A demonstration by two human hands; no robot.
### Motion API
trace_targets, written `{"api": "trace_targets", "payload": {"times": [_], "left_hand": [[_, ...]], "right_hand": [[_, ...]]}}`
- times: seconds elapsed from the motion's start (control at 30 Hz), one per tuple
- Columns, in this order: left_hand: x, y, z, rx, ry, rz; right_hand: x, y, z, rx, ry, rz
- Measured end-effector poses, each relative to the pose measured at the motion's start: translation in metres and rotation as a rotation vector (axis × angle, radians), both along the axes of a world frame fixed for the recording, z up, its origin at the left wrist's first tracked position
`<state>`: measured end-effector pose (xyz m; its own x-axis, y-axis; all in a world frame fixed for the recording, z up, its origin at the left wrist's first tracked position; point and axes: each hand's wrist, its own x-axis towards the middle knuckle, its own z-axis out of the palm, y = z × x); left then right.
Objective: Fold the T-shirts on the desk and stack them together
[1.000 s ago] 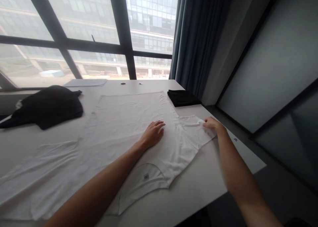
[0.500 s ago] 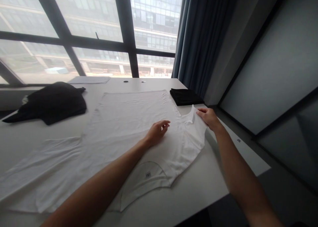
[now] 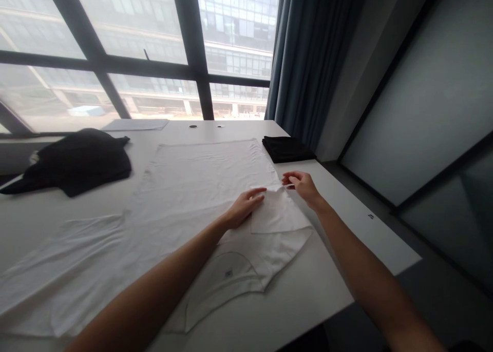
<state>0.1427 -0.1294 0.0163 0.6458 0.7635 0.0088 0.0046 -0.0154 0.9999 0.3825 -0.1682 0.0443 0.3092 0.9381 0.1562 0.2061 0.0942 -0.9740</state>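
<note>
A white T-shirt (image 3: 196, 172) lies spread on the white table, its collar towards me with a small dark label inside. The sleeve (image 3: 283, 216) on the right is folded inward over the body. My left hand (image 3: 246, 206) rests on the shirt at the folded sleeve's edge, fingers stretched out and the palm down. Near the shirt's right side, my right hand (image 3: 300, 185) pinches a bit of the fabric by the sleeve fold. The other sleeve (image 3: 77, 239) stays spread out to the left.
A crumpled black garment (image 3: 84, 159) lies on the left of the table (image 3: 370, 244). A folded black cloth (image 3: 288, 149) sits at the far right edge. White sheets (image 3: 134, 124) lie by the window, and a dark blue curtain (image 3: 308, 59) hangs behind.
My right hand has moved left and brought the sleeve over onto the shirt's body. My left hand has stayed nearly in place, its fingers now straighter.
</note>
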Motion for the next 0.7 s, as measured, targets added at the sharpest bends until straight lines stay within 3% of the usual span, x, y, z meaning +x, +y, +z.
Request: {"api": "trace_targets", "payload": {"times": [0.1, 0.27, 0.4, 0.6, 0.7], "left_hand": [[0.000, 0.001, -0.001, 0.117, 0.075, 0.015], [-0.001, 0.001, 0.001, 0.138, 0.125, -0.021], [-0.001, 0.002, 0.000, 0.157, 0.117, -0.013], [0.000, -0.001, 0.002, 0.226, 0.097, 0.021], [0.002, -0.002, 0.002, 0.247, 0.062, 0.020]], "right_hand": [[0.016, 0.014, -0.022, 0.047, -0.255, -0.169], [0.023, 0.018, -0.042, 0.041, -0.616, 0.002], [0.019, 0.018, -0.043, 0.056, -0.784, 0.131], [0.016, 0.015, -0.037, -0.228, -0.931, 0.223], [0.021, 0.011, -0.034, -0.280, -0.941, 0.219]]}}
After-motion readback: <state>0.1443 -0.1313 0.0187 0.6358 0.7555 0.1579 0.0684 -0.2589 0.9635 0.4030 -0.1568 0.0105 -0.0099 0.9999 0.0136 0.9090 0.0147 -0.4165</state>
